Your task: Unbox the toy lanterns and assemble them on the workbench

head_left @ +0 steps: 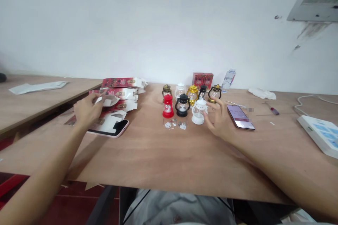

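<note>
My left hand (88, 108) is closed on a small folded carton (108, 102), red with white flaps, at the pile of flattened cartons on the left. Beneath those cartons a phone with a pale pink case (120, 129) lies partly covered. My right hand (219, 116) has its thumb and fingers apart at the right side of a white mini lantern (198, 116), which stands upright on the table; fingertips appear to touch it. Beside that lantern stand a black lantern (182, 107) and a red lantern (168, 108). Small metal and white parts (182, 125) lie before them.
Behind are several more lanterns, including a gold one (193, 94), two red boxes (202, 80) and a clear bottle (229, 80). To the right lie a lit phone (240, 116), a screwdriver (274, 111), a tissue (262, 93) and a white power strip (319, 135) with a cable.
</note>
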The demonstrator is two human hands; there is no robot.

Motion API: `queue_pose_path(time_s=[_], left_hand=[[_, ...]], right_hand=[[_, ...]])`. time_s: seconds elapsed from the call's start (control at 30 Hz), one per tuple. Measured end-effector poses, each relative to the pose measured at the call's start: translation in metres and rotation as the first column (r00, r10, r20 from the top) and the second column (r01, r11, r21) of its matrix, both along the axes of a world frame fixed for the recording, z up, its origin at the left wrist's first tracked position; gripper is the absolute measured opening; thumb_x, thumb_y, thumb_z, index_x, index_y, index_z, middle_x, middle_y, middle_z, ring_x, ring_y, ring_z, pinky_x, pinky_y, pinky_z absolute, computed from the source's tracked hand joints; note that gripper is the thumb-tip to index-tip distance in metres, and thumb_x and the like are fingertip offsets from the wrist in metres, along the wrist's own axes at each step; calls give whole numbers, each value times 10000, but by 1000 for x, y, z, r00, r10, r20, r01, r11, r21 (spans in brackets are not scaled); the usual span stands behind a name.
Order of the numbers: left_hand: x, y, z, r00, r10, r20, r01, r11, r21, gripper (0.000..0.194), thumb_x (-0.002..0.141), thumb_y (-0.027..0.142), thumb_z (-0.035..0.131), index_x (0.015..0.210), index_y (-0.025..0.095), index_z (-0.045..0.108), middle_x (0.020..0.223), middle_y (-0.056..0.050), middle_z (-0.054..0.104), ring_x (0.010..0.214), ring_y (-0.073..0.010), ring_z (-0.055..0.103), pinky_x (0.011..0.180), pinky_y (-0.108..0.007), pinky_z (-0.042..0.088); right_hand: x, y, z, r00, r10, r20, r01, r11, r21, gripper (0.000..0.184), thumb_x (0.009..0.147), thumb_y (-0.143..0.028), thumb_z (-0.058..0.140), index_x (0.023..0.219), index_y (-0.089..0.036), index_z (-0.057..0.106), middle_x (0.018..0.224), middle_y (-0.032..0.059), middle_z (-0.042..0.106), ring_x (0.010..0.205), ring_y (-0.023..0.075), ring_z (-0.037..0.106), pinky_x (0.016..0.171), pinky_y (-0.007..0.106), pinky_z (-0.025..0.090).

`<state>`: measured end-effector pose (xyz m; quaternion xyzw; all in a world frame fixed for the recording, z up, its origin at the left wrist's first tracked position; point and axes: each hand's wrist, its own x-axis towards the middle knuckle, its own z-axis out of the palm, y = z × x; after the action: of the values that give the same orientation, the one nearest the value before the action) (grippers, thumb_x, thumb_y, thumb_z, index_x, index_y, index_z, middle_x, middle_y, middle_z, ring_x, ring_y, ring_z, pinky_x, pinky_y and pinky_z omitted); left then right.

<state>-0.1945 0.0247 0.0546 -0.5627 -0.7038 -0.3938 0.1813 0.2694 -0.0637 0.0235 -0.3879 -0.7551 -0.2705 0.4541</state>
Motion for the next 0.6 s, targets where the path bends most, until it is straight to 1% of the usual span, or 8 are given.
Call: queue_pose_path(time_s=[0.07, 0.13, 0.2, 0.3, 0.4, 0.43, 0.5, 0.6], left_hand=[[4, -3, 8, 1000, 6, 12, -7, 1000, 21, 457, 812, 581, 452, 867, 187, 678, 571, -13, 567, 521, -167, 380, 576, -273, 241], [12, -11, 18, 997, 3, -75, 7, 992, 123, 482, 876, 512, 351, 978, 157, 660, 759, -62, 647, 635, -199, 478, 617, -295, 273], [21, -21, 30, 980, 29, -198, 25, 965, 263, 463, 896, 394, 287, 1063, 136, 633, 916, -105, 663, 774, -230, 542, 681, -326, 300], [42, -41, 45, 941, 18, -337, 127, 906, 404, 424, 871, 312, 317, 1135, 118, 585, 1007, -116, 661, 910, -233, 569, 805, -369, 305], [72, -62, 52, 877, 2, -481, 256, 845, 469, 379, 847, 303, 388, 1116, 126, 586, 990, -108, 673, 889, -228, 588, 829, -381, 304], [85, -69, 53, 846, -10, -534, 305, 829, 469, 352, 843, 287, 413, 1107, 133, 588, 959, -102, 679, 857, -221, 595, 822, -376, 312], [111, -83, 52, 775, -51, -630, 436, 765, 474, 308, 833, 259, 466, 1093, 145, 586, 938, -95, 683, 797, -206, 600, 799, -365, 329], [144, -99, 49, 696, -122, -708, 563, 704, 432, 299, 845, 229, 467, 1114, 138, 561, 943, -102, 677, 775, -204, 609, 765, -362, 341]], right_hand=[[-4, -3, 1, 999, 32, 14, -33, 995, 98, 425, 787, -167, 554, 1191, -193, 421, 1208, 165, 454, 1132, 302, 487, 878, 503, 470], [-13, -6, 4, 995, 99, 27, -102, 978, 181, 440, 761, -143, 572, 1173, -216, 435, 1179, 141, 473, 1099, 284, 508, 859, 480, 487], [-28, -12, 10, 981, 191, 25, -193, 960, 203, 445, 751, -118, 573, 1163, -226, 443, 1141, 121, 498, 1064, 258, 531, 838, 446, 506], [-59, -21, 26, 938, 345, -36, -338, 932, 133, 446, 775, -107, 539, 1187, -231, 422, 1116, 107, 526, 1036, 223, 559, 837, 403, 520], [-93, -26, 46, 883, 456, -111, -455, 890, 34, 428, 820, -150, 504, 1223, -231, 383, 1151, 105, 531, 1102, 210, 536, 898, 396, 499], [-102, -26, 53, 870, 474, -135, -478, 878, 1, 419, 832, -178, 499, 1230, -228, 375, 1174, 106, 524, 1135, 209, 516, 924, 398, 485], [-119, -23, 63, 859, 478, -184, -497, 864, -76, 409, 845, -238, 499, 1235, -215, 378, 1226, 113, 500, 1180, 212, 479, 944, 397, 469], [-132, -16, 70, 874, 424, -240, -478, 838, -262, 404, 832, -253, 510, 1219, -188, 419, 1218, 113, 516, 1116, 210, 517, 883, 375, 487]])
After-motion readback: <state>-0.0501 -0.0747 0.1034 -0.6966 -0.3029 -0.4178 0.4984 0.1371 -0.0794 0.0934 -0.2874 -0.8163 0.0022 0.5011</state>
